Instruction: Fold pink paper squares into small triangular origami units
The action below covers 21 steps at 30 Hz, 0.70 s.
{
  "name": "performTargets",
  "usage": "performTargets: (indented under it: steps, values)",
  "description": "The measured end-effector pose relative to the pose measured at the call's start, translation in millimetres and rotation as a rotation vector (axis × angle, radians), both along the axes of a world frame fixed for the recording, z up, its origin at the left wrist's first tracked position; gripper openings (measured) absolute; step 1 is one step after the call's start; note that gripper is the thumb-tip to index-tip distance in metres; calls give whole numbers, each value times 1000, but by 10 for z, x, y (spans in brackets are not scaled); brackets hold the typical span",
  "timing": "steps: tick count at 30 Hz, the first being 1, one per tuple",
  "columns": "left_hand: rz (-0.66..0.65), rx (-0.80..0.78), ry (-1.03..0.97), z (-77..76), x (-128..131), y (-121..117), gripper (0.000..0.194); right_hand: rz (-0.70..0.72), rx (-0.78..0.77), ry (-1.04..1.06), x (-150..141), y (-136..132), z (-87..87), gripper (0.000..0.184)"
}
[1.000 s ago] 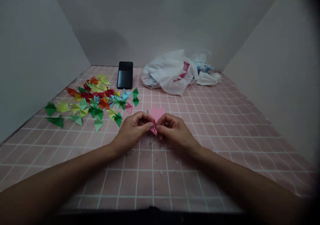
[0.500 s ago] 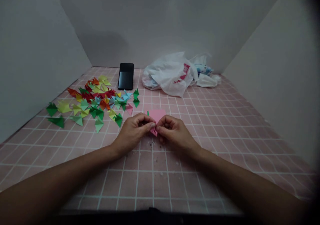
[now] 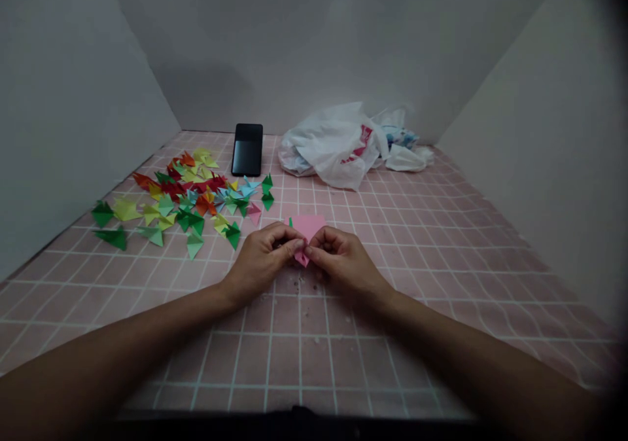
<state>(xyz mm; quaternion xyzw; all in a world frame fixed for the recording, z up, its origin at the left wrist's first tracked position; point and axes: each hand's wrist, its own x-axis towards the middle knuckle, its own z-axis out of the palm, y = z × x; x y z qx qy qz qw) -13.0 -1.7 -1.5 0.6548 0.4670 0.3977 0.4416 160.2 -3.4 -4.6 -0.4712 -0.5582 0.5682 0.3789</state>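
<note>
Between my two hands is a small folded piece of pink paper [image 3: 307, 225]. My left hand [image 3: 265, 252] pinches its left side with thumb and forefinger. From the other side, my right hand [image 3: 346, 258] grips the right edge, the thumb tips nearly meeting. A pointed, partly folded tip of the paper shows below the thumbs, and its flat upper part lies beyond the fingers. A small green mark or strip shows near the paper's upper left. The fingers hide the paper's middle and sides.
Several folded paper cranes [image 3: 193, 195] in many colours lie spread to the left. A black phone [image 3: 247, 150] and white plastic bags [image 3: 338, 143] are at the back. A pink checked cloth [image 3: 441, 245] covers the table, with grey walls [image 3: 314, 48] around it.
Both hands stay almost in place. The thumbs and the pink paper's lower tip have shifted very slightly.
</note>
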Motion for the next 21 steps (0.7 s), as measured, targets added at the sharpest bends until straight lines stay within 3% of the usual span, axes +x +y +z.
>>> performTargets:
  steps: [13,21]
  values:
    - [-13,-77,-50,15,6,12,13,26,14,-26,20,14,-6,22]
    - [0,99,67,-12,-1,20,11,33,101,-75,4,-2,-5,22]
